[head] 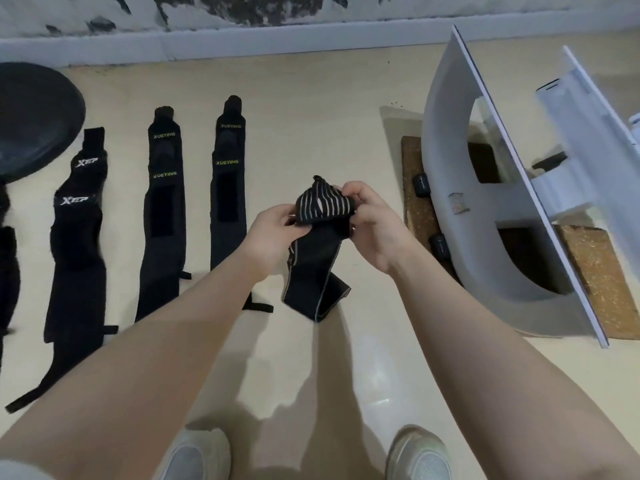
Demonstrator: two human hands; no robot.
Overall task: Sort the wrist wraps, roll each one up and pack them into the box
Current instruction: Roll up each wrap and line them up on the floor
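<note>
Four long black wraps (157, 216) lie flat in a row on the pale floor (311, 116), well left of the person. To the right stands the white box (485, 216) on a cork mat (595, 271), with two finished rolls (420, 184) beside it. Between them, both hands work a striped wrap (323, 206) held above the floor: the left hand (273, 233) pinches the roll's near edge, the right hand (372, 223) curls round its far side. Rolling looks about half done; the loose tail (318, 289) hangs below. Next, I'd guess, keep winding tight, feeding that tail upward evenly.
</note>
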